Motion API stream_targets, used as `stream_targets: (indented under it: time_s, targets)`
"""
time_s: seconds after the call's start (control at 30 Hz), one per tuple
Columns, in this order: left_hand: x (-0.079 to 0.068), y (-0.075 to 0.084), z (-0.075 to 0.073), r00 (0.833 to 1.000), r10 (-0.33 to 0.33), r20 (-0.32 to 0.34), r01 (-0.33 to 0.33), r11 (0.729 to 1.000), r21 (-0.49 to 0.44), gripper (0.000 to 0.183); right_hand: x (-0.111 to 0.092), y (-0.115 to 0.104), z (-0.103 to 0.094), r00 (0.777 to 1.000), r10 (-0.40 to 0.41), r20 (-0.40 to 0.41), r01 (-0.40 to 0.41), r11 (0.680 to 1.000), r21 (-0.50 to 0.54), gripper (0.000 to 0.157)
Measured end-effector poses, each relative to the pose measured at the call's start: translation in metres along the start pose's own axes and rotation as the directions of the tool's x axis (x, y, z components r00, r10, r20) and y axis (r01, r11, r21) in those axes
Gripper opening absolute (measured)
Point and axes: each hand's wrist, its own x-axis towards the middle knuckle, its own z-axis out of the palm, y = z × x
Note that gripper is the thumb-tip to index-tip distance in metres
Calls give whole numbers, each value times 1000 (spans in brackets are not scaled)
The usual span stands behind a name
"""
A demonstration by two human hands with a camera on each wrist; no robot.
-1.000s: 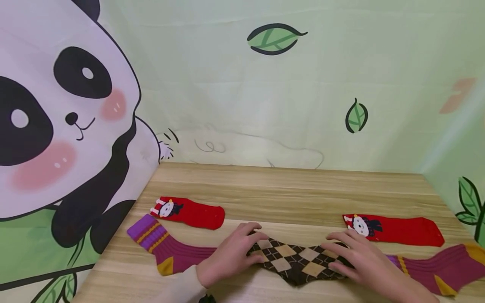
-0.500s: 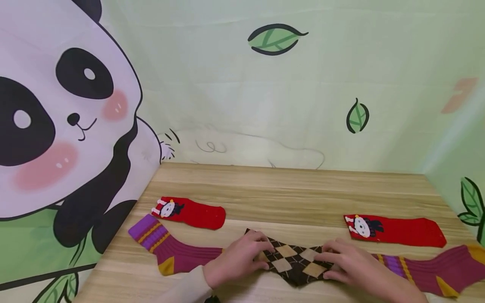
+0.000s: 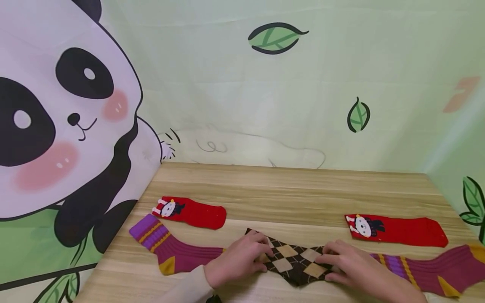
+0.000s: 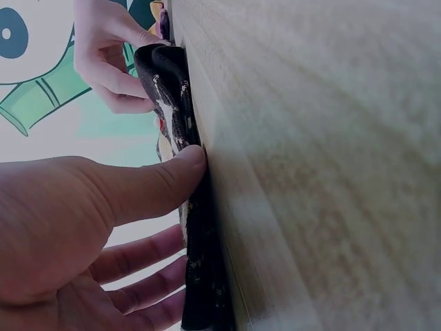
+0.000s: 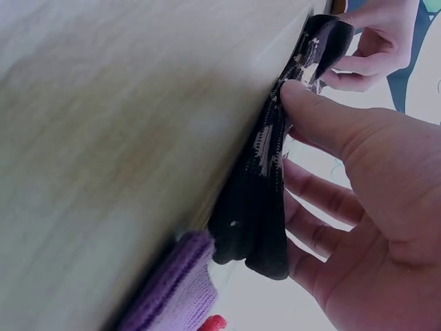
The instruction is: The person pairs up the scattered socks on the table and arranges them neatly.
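Note:
An argyle sock (image 3: 295, 261) in black, tan and beige lies flat and sideways at the table's near middle. My left hand (image 3: 242, 256) rests on its left part, fingers bent and thumb at the near edge. On the other end my right hand (image 3: 352, 265) touches the sock, its thumb (image 5: 303, 96) at the edge and fingers spread over the cloth. In both wrist views, thumb and fingers stand apart. The hands cover much of both sock ends.
Maroon-purple socks lie beside the hands, one left (image 3: 185, 254) and one right (image 3: 435, 269). Behind them are two red socks with white animal faces, left (image 3: 201, 212) and right (image 3: 409, 231). A panda-printed backdrop (image 3: 227, 84) encloses the wooden table (image 3: 288, 185).
Both hands have slid inward along the argyle sock, the left to the right and the right to the left, uncovering its upper left corner. The sock itself stays nearly in place.

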Motion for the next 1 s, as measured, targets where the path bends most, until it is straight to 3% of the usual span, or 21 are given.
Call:
stream_targets:
  time_s: [0.27,0.53,0.73,1.0]
  targets:
    - [-1,1,-2,1000,-9,6,9,1000,0,25,-1,-1,1,1000,-8,-11,8,1000,8,35]
    - [1,1,-3,1000,-9,9,9,1000,6,25,3,0,-2,1000,6,26,-6,1000,2,36]
    - [6,-3,-3,1000,11,0,-11,999,46,26,10,3,-4,1000,-26,6,26,999,-40,36]
    - [17,-8,-7,1000,-16,11,15,996,88,26,25,12,-7,997,-66,-28,64,996,-67,36]
